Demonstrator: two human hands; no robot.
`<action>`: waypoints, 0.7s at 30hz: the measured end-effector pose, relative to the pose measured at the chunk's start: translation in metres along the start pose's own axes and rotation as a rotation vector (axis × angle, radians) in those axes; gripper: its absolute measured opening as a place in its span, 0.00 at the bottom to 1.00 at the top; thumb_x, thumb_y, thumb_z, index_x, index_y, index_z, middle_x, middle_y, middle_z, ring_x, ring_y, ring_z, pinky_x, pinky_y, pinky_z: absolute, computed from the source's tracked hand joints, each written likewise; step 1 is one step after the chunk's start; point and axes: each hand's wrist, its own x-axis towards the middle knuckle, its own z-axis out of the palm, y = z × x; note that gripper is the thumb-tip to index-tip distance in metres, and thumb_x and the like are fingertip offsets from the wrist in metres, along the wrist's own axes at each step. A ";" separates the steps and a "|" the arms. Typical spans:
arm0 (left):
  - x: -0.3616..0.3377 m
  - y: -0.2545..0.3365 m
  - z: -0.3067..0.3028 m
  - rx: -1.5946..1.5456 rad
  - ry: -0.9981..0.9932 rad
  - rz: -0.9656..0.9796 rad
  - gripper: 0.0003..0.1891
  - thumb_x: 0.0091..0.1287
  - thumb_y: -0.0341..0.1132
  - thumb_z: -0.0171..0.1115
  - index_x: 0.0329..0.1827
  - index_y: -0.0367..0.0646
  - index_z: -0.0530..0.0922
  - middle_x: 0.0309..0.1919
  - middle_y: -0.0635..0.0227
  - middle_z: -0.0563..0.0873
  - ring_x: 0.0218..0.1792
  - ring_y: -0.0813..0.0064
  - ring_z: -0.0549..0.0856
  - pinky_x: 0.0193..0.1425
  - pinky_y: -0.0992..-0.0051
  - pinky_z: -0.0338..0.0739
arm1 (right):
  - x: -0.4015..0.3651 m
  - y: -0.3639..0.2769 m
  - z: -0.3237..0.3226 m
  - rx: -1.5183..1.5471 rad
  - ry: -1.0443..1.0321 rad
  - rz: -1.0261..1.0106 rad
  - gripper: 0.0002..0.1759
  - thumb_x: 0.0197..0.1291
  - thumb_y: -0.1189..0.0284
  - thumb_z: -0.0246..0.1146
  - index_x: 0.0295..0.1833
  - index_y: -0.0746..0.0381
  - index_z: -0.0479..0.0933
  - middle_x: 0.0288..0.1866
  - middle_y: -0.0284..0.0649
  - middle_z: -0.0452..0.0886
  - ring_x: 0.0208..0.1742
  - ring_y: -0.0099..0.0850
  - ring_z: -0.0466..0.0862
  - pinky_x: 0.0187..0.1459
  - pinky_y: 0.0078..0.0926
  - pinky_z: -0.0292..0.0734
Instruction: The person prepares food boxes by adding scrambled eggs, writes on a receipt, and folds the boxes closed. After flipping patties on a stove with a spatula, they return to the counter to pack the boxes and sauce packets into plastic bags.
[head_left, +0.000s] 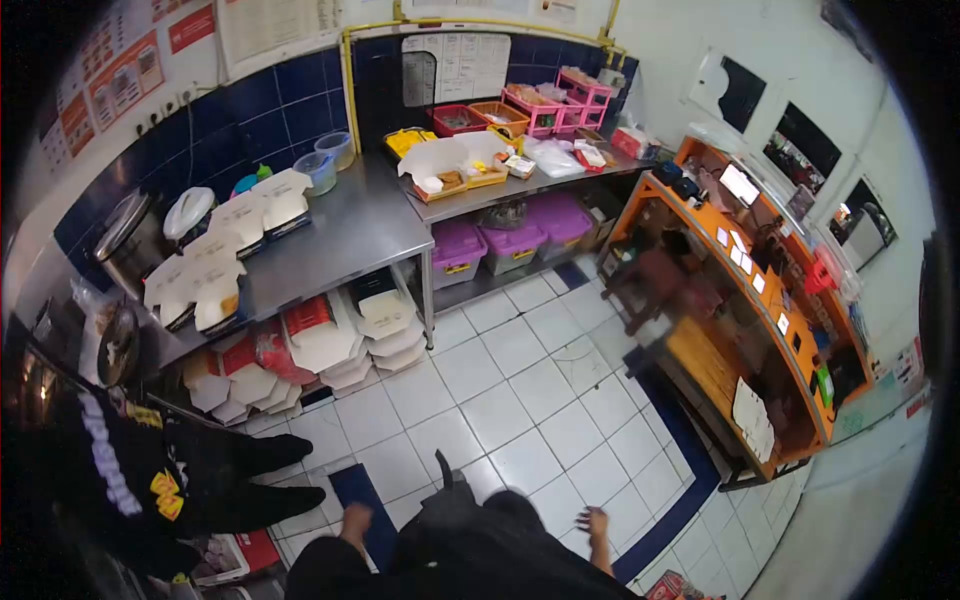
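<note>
My left hand (355,524) hangs low at my side, above the floor. It is small and blurred, and its fingers cannot be made out. On the other side, my right hand (594,522) hangs with its fingers loosely bent and apart, holding nothing. Both hands are away from the counters. Nearest to them are my dark clothing (450,540) and the white tiled floor (440,440).
A co-worker in black (150,480) stands at the left. Open white boxes (215,270) line the steel counter (350,235); folded cartons (330,345) are stacked beneath. Purple-lidded bins (515,235) sit below the back table. An orange desk (735,235) and wooden bench (715,375) stand right.
</note>
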 end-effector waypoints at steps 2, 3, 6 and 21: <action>0.132 0.109 -0.077 -0.263 -0.468 -0.174 0.14 0.63 0.43 0.57 0.37 0.43 0.84 0.42 0.54 0.87 0.45 0.53 0.86 0.49 0.56 0.81 | 0.015 -0.026 0.045 -0.125 -0.103 0.156 0.15 0.71 0.63 0.51 0.48 0.63 0.76 0.36 0.46 0.84 0.28 0.35 0.85 0.26 0.31 0.80; 0.172 0.179 -0.145 0.049 -0.164 0.316 0.15 0.67 0.43 0.52 0.43 0.44 0.83 0.47 0.53 0.85 0.50 0.55 0.84 0.54 0.58 0.79 | 0.029 -0.041 0.060 -0.200 -0.149 0.198 0.15 0.70 0.62 0.52 0.47 0.63 0.76 0.35 0.45 0.84 0.28 0.34 0.84 0.26 0.30 0.79; 0.333 0.325 -0.236 -0.388 0.102 0.367 0.18 0.70 0.47 0.53 0.49 0.43 0.81 0.45 0.52 0.85 0.49 0.47 0.83 0.54 0.56 0.77 | 0.094 -0.078 0.098 -0.380 -0.245 0.279 0.15 0.69 0.62 0.53 0.42 0.62 0.77 0.32 0.44 0.84 0.25 0.32 0.83 0.25 0.30 0.78; 0.641 0.375 -0.534 -0.919 0.815 -0.217 0.06 0.65 0.32 0.62 0.38 0.43 0.85 0.25 0.68 0.85 0.28 0.79 0.82 0.37 0.74 0.77 | 0.621 -0.639 0.363 -0.364 -0.361 -0.582 0.14 0.70 0.65 0.56 0.38 0.65 0.77 0.24 0.35 0.77 0.21 0.22 0.74 0.21 0.23 0.71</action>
